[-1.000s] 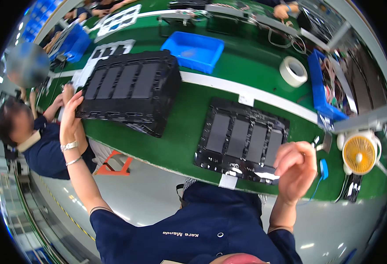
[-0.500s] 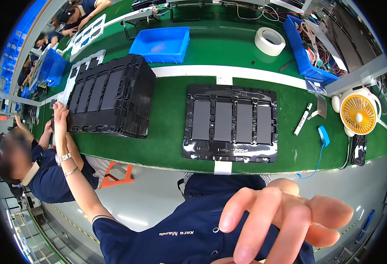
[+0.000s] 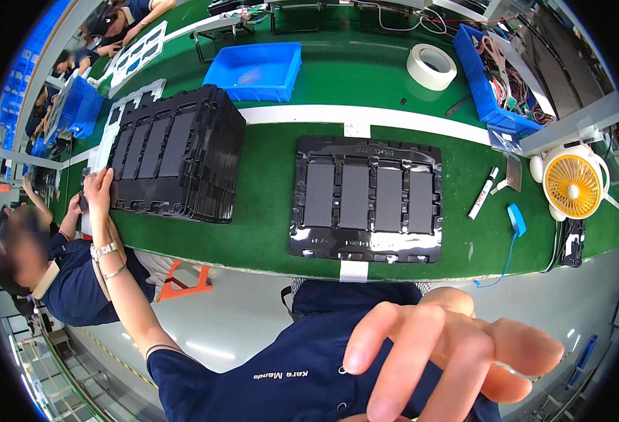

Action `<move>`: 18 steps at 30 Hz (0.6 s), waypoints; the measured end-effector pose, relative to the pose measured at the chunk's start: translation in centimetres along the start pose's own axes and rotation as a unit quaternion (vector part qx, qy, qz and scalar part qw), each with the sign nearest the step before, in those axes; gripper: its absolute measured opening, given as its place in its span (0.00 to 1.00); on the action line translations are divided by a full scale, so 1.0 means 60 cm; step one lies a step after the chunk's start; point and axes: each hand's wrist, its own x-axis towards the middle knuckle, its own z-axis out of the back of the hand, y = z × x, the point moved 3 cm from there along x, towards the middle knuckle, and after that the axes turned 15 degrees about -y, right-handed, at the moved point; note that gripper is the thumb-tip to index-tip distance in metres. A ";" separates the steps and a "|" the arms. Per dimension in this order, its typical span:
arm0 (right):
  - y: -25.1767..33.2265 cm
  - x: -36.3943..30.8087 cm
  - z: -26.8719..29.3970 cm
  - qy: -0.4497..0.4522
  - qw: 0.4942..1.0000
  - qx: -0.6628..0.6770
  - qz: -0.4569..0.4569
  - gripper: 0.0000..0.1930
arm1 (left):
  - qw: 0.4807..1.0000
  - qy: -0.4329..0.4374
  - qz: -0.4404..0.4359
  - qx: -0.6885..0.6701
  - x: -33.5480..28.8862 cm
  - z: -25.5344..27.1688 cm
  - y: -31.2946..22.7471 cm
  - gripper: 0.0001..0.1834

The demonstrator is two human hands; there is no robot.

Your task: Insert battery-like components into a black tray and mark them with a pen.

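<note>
At left, one co-worker (image 3: 81,281) in dark blue is nearest you; your left hand (image 3: 98,191), fingers drawn together, is at the left edge of one stack (image 3: 176,158) of black moulded trays, too tightly nested to count; whether it grips cannot be told. Below stand one orange stool (image 3: 200,283) and a pale, glossy floor (image 3: 235,320). One shallow blue bin (image 3: 260,93) lies beyond the stack on your matte green worktop (image 3: 267,183), crossed by a white strip (image 3: 288,114). In front of you lies one single tray (image 3: 355,197), flat, glossy-rimmed, with four grey rectangular panels. Next come one ring-shaped tape roll (image 3: 419,74); your right hand (image 3: 450,352), empty, fingers spread and half curled, off the worktop's near edge; one white marker (image 3: 483,193); a second blue bin (image 3: 491,109), holding tangled cables (image 3: 504,74); and one round fan (image 3: 573,186), yellow-grilled.
</note>
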 end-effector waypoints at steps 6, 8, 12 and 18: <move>0.002 0.010 0.005 0.026 1.000 0.000 -0.005 0.34 | 0.996 0.035 0.063 -0.055 -0.023 0.006 -0.041 0.22; 0.001 0.005 0.001 0.011 1.000 0.003 -0.005 0.34 | 0.990 0.049 0.092 -0.099 -0.029 0.005 -0.021 0.22; -0.007 0.000 0.003 0.007 1.000 0.008 0.016 0.34 | 0.992 0.068 0.092 -0.057 -0.023 -0.004 -0.026 0.23; -0.001 0.012 -0.002 0.007 1.000 0.004 -0.021 0.34 | 0.990 0.065 0.115 -0.054 -0.031 0.004 -0.041 0.24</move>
